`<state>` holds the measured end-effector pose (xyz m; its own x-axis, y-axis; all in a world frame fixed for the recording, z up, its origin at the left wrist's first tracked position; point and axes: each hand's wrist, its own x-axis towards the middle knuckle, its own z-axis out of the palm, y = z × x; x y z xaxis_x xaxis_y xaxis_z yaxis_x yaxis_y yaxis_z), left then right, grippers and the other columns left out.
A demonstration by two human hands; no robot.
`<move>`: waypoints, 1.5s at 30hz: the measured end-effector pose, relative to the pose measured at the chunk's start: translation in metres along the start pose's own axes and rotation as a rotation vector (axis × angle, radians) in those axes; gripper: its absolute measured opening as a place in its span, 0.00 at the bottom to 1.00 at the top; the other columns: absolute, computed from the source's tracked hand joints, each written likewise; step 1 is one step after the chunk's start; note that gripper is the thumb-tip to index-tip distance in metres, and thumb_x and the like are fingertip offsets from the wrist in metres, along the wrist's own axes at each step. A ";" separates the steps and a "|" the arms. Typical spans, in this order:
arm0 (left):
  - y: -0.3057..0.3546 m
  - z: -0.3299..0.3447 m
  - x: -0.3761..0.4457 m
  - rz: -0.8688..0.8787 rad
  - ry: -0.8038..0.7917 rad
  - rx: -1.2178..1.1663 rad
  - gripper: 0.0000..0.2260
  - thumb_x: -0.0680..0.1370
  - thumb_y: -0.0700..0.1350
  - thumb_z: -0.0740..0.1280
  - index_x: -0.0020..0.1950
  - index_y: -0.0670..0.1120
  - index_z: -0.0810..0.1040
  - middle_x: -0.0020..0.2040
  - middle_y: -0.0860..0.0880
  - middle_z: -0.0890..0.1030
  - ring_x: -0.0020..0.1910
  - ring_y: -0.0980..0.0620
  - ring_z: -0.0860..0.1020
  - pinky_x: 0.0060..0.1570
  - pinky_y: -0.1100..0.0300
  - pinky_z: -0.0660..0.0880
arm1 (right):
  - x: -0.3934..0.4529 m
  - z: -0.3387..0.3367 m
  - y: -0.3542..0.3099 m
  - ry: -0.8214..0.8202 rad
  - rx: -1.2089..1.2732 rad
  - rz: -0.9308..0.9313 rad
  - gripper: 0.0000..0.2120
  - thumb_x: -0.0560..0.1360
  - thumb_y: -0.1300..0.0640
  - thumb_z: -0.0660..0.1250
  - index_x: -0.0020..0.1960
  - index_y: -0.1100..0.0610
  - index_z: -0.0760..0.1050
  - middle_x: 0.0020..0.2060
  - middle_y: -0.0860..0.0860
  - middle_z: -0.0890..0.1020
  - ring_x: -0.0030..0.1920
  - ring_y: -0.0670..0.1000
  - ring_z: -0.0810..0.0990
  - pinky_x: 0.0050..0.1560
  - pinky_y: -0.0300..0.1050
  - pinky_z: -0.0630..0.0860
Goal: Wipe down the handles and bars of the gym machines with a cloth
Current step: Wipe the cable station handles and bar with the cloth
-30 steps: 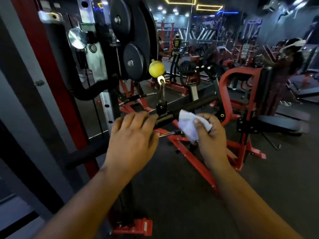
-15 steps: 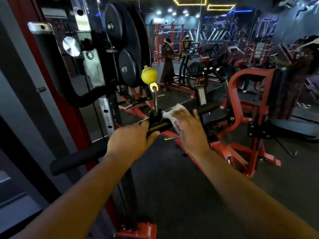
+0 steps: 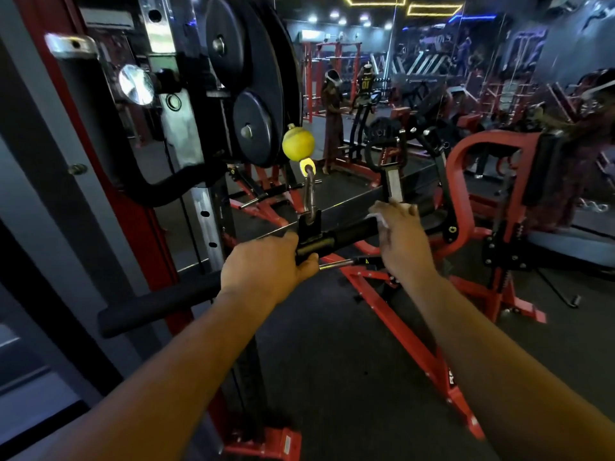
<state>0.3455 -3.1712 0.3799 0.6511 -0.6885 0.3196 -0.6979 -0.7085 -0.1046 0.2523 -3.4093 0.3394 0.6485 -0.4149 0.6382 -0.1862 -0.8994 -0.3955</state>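
A black cable bar [image 3: 352, 232] hangs level from a steel carabiner [image 3: 310, 197] under a yellow stopper ball [image 3: 298, 143]. My left hand [image 3: 266, 272] grips the bar just left of its centre clamp. The bar's foam-covered left end [image 3: 156, 306] sticks out past that hand. My right hand [image 3: 401, 237] lies over the bar's right half and presses a white cloth [image 3: 379, 218] onto it. Only a small edge of the cloth shows under the fingers.
Black weight plates [image 3: 253, 81] hang on the red and steel rack [image 3: 186, 134] at the left. Red machine frames [image 3: 466, 181] stand behind and right of the bar. A red floor foot [image 3: 266, 444] sits below. A person [image 3: 332, 111] stands far back.
My right hand has gone from holding the cloth below the bar to pressing it on top, then slid it rightward along the bar. My left hand has kept its grip.
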 end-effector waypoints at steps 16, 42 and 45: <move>0.006 0.006 0.004 0.006 0.012 -0.015 0.25 0.78 0.73 0.54 0.56 0.52 0.70 0.36 0.53 0.71 0.35 0.49 0.75 0.33 0.55 0.71 | 0.040 0.023 -0.021 -0.226 -0.158 -0.522 0.44 0.72 0.18 0.44 0.44 0.57 0.76 0.36 0.52 0.78 0.37 0.57 0.79 0.38 0.45 0.64; -0.001 0.006 0.000 0.005 0.013 -0.038 0.26 0.80 0.73 0.51 0.57 0.52 0.71 0.35 0.54 0.72 0.30 0.55 0.69 0.27 0.58 0.65 | 0.002 0.022 0.007 -0.058 -0.329 -0.387 0.49 0.71 0.19 0.40 0.61 0.56 0.78 0.57 0.55 0.80 0.64 0.58 0.77 0.76 0.74 0.52; 0.000 0.005 -0.001 -0.004 -0.001 -0.068 0.26 0.79 0.73 0.52 0.57 0.52 0.72 0.35 0.54 0.73 0.30 0.54 0.70 0.28 0.57 0.67 | 0.020 -0.001 0.050 -0.047 -0.380 -0.233 0.46 0.71 0.19 0.43 0.58 0.55 0.78 0.56 0.55 0.80 0.64 0.59 0.75 0.76 0.74 0.50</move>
<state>0.3463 -3.1710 0.3752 0.6543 -0.6856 0.3191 -0.7138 -0.6993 -0.0388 0.2548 -3.4622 0.3330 0.7361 -0.1964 0.6477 -0.2833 -0.9585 0.0314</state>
